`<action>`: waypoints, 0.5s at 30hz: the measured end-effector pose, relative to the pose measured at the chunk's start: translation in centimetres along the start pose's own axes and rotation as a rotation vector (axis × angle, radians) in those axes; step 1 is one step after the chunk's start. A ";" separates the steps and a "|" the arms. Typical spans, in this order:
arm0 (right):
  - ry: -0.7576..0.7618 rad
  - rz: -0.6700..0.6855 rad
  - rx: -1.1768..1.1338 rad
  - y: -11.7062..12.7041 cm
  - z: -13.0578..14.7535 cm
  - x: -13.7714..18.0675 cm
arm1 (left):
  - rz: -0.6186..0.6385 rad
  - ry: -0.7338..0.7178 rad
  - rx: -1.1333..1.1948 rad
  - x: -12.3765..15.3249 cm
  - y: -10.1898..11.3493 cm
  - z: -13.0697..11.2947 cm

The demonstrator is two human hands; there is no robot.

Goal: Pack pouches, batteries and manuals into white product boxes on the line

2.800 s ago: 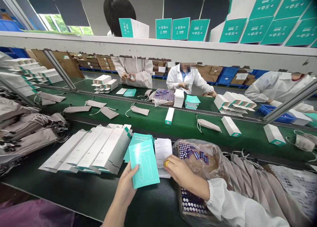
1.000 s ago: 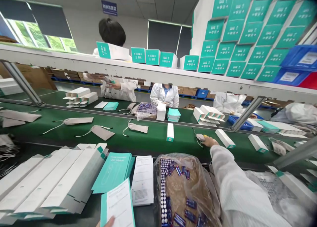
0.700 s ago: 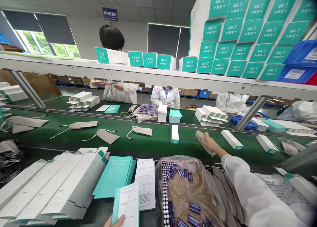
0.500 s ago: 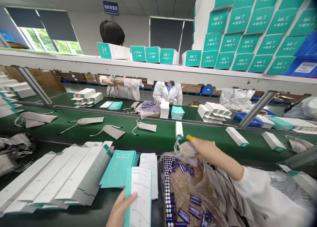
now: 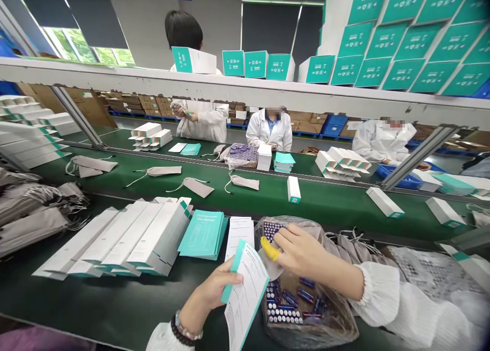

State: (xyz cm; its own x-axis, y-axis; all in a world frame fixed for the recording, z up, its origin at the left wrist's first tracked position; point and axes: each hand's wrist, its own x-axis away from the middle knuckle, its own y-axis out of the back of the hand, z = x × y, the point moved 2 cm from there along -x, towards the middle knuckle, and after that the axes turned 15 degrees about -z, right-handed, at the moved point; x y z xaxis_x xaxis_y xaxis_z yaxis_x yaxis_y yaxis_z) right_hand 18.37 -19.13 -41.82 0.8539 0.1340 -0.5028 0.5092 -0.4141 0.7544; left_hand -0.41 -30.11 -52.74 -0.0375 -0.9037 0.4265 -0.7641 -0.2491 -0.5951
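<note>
My left hand [image 5: 220, 285] is closed on a teal user manual with a white printed sheet [image 5: 247, 292] lying over it, tilted and bent at the lower end. My right hand [image 5: 302, 251], a yellow finger cover on one digit, is curled above the battery box. Under its fingers shows a pale grey pouch [image 5: 271, 265], mostly hidden. The plastic-lined box [image 5: 337, 325] holds upright and loose blue batteries [image 5: 305, 296]. Just beyond my left hand lie the stacked teal manuals [image 5: 201, 233] and white sheets [image 5: 239, 233].
White cartons [image 5: 133, 236] lie in a row at left, beside heaped grey pouches [image 5: 34, 213]. Pouches [image 5: 197, 186] and white boxes [image 5: 294, 190] rest on the green belt [image 5: 268, 200]. A shelf [image 5: 252, 88] with teal-ended boxes crosses above. Co-workers in white [image 5: 270, 129] sit opposite.
My right hand has drawn back from the belt's edge to over the batteries. My left hand has raised and tilted the manual and sheet toward it. The view has shifted.
</note>
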 end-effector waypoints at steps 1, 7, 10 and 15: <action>-0.023 0.041 -0.004 -0.1 0.2 0.0 | 0.022 0.004 -0.006 0.2 0.0 0.2; -0.305 0.183 -0.263 0.1 0.5 0.5 | 0.093 -0.077 -0.047 1.4 1.0 -1.4; -0.632 0.269 -0.588 0.9 -0.1 1.5 | 0.019 -0.182 0.028 2.1 2.6 -3.2; -1.013 0.156 -1.123 0.6 1.1 2.8 | -0.064 -0.181 0.044 2.4 2.6 -3.1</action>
State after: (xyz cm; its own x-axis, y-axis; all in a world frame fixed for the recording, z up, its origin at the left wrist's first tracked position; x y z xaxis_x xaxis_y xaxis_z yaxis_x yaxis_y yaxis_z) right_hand 20.94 -20.02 -43.25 0.7120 -0.6941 -0.1063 0.6378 0.5758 0.5115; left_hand -4.48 -31.88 -51.12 0.1292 -0.9325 0.3374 -0.7321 -0.3191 -0.6018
